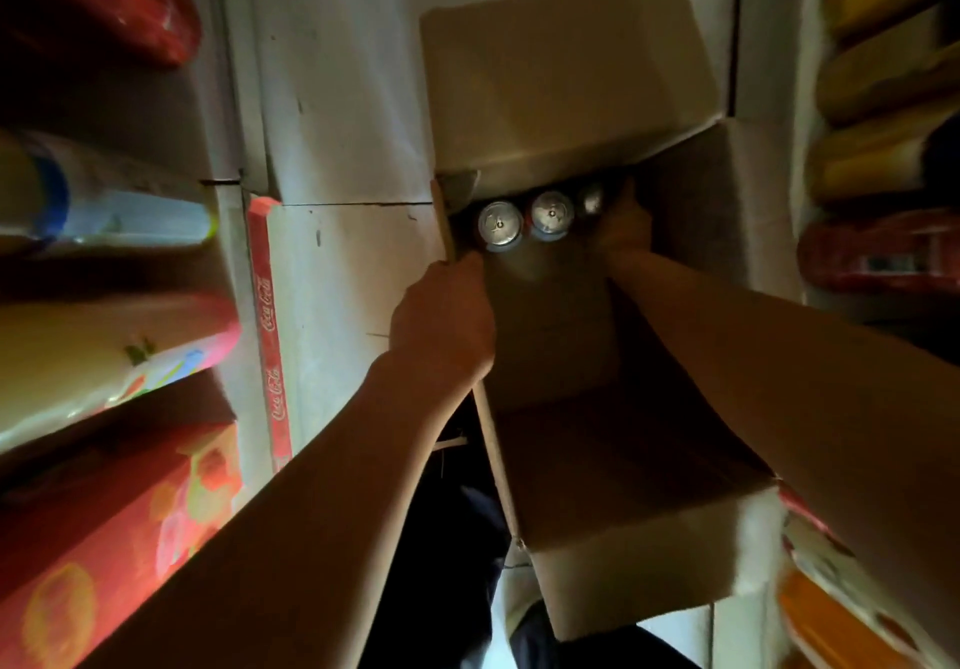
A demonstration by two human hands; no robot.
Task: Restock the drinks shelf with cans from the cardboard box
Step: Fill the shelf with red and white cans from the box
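Between the hands, cardboard box (597,460) stands open on the floor. Left hand (441,325) grips its side wall, apparently steadying; right hand (621,229) reaches beside the cans (500,225), grasp indiscernible.

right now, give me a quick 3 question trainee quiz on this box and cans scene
1. True or false: the cardboard box is packed full of cans.
2. How many can tops show inside the box? A) one B) three C) six
3. Fill in: the left hand holds the box's left ____.

Key
1. False: cans show only along the far end.
2. B: two clear tops, and a third beside the right hand.
3. Wall (edge).
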